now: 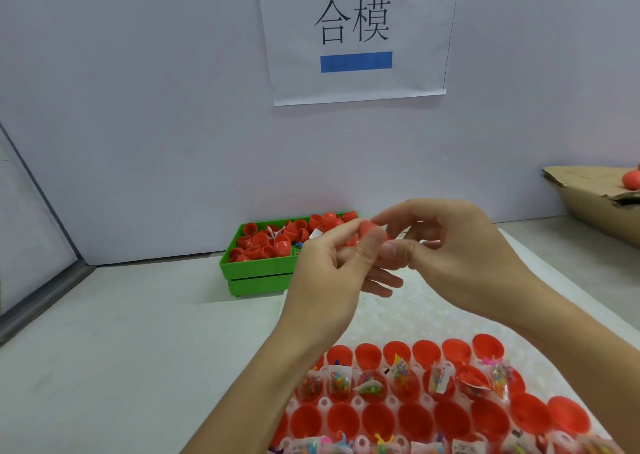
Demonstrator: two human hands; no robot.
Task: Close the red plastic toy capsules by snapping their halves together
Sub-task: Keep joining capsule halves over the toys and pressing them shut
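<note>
Both hands' fingers pinch one red capsule [370, 230] mid-air; if the halves sit crooked, it could pop apart or slip.

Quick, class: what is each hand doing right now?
Left hand: pinching the red capsule.
Right hand: fingers curled on the same capsule.

left hand [323, 270] and right hand [460, 256] pinching red capsule [370, 229], above tray [429, 318]

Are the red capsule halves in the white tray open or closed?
Open: the red capsule halves in the white tray show hollow insides, several holding small toy packets.
</note>
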